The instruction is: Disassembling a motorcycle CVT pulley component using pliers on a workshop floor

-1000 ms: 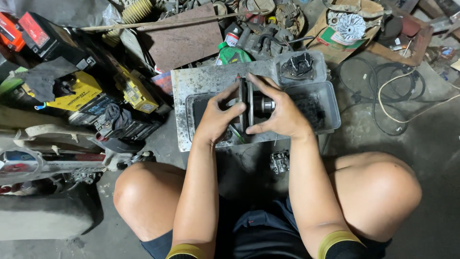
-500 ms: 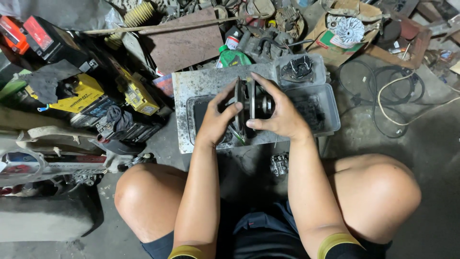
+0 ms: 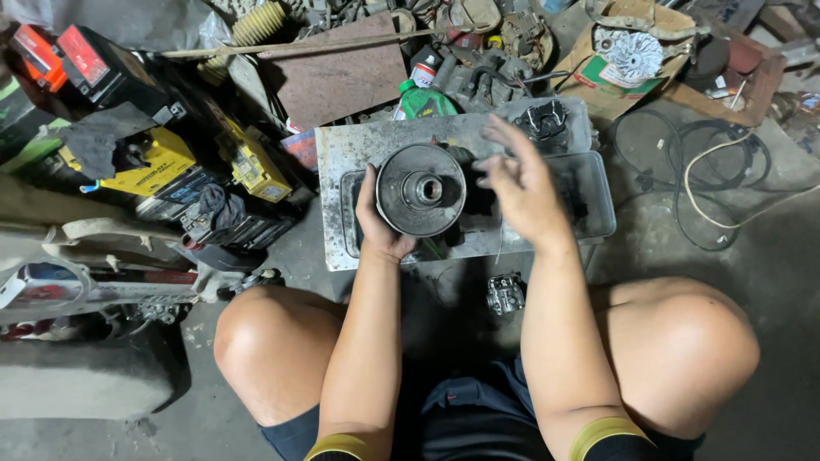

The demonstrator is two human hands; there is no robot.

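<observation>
Hands over the tray, and the left hand (image 3: 382,224) has the grip: fingers wrapped round the left rim of a round dark metal pulley (image 3: 421,189), thumb up along its edge, holding it on edge so its flat face and central hub look straight up at the camera. How the fingers sit behind the disc is hidden; only the thumb and the heel of the palm show. The right hand (image 3: 523,189) hovers just to the right of the pulley, fingers spread and loose, holding nothing, and its fingertips are smeared with motion blur, so whether any of them brush the part cannot be told. The pulley sits above a shallow grey metal tray (image 3: 598,203), whose dark, oily inside is mostly covered by the two hands. That tray rests on a scuffed metal plate (image 3: 350,149); a small black part (image 3: 547,119) lies at the plate's far right corner, too dim to identify. A small metal carburettor-like piece (image 3: 505,293) lies on the concrete floor between the knees, half in shadow. A green bottle (image 3: 424,101) stands behind the plate, its base hidden. Yellow boxes (image 3: 162,158) crowd the left side, partly buried under rags. A black cable coil (image 3: 696,162) lies at right.
</observation>
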